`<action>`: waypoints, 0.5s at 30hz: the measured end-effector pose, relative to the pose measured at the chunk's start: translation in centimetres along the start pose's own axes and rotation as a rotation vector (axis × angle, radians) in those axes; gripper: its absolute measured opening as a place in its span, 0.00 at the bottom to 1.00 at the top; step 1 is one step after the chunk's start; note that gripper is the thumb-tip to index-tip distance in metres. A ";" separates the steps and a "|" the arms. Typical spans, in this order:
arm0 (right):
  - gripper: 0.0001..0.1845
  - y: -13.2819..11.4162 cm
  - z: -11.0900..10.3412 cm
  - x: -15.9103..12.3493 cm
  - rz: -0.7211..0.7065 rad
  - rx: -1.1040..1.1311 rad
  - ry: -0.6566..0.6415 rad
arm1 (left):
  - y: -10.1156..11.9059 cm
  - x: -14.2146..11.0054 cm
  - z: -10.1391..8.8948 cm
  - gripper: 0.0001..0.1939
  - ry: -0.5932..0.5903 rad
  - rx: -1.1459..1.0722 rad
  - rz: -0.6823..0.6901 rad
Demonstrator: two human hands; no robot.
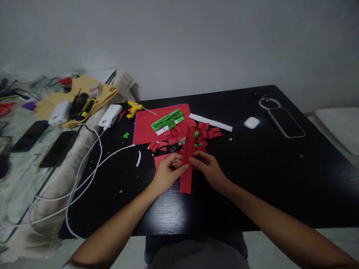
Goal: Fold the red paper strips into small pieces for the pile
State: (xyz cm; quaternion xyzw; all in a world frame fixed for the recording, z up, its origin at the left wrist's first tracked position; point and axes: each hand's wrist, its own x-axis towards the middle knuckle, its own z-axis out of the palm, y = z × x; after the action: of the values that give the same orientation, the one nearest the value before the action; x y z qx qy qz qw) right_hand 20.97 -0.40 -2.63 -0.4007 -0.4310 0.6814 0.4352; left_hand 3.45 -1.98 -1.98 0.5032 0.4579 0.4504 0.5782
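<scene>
A long strip of red paper (pixel 186 183) is held upright between my two hands, over the front middle of the black table. My left hand (pixel 169 170) pinches its left edge, thumb on the near face. On the right edge, my right hand (pixel 209 168) pinches it too, thumb on top and fingers curled behind. Just beyond lie black-handled scissors (pixel 165 150), partly covered by red paper. Around them are small folded red pieces (pixel 215 132). Folded green paper strips (pixel 167 120) rest on a large red sheet (pixel 143 129).
A yellow glue gun (pixel 134 109) stands behind the red sheet. White cables (pixel 99 149) run along the table's left side from a power bank (pixel 110 116). A white paper strip (pixel 211 122), an earbud case (pixel 251 122) and a phone (pixel 286 122) lie rightward. Clutter covers the left surface.
</scene>
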 end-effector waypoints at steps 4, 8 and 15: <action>0.15 -0.4 -0.1 0.0 0.014 0.023 -0.022 | 0.5 -0.3 0.2 0.14 -0.029 0.007 -0.009; 0.16 -0.5 -0.3 0.0 -0.008 -0.020 -0.043 | 0.7 -0.3 0.2 0.14 -0.055 -0.028 -0.043; 0.16 -0.3 -0.3 0.1 -0.024 -0.011 -0.022 | 0.3 0.1 -0.2 0.17 -0.073 0.047 -0.062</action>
State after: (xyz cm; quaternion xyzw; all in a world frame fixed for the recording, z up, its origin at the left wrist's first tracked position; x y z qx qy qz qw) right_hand 21.31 -0.15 -2.48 -0.3903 -0.4441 0.6782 0.4364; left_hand 3.26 -1.87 -1.71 0.5183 0.4621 0.4027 0.5963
